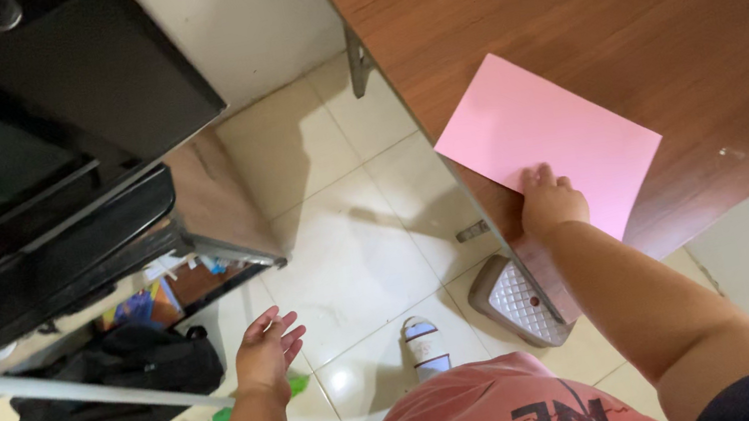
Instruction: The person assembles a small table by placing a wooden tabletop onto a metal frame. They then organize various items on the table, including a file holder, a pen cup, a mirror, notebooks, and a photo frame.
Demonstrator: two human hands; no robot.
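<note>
A pink sheet of paper lies flat on the brown wooden table, one corner reaching past the table's left edge. My right hand rests on the near edge of the sheet, fingers pressed down on it. My left hand hangs open over the tiled floor, palm up and fingers spread, holding nothing and well away from the table.
A black cabinet stands at the left. Below it a black bag lies on the floor, crossed by a white pole. A grey patterned object leans at the table's foot. My sandalled foot stands on the tiles.
</note>
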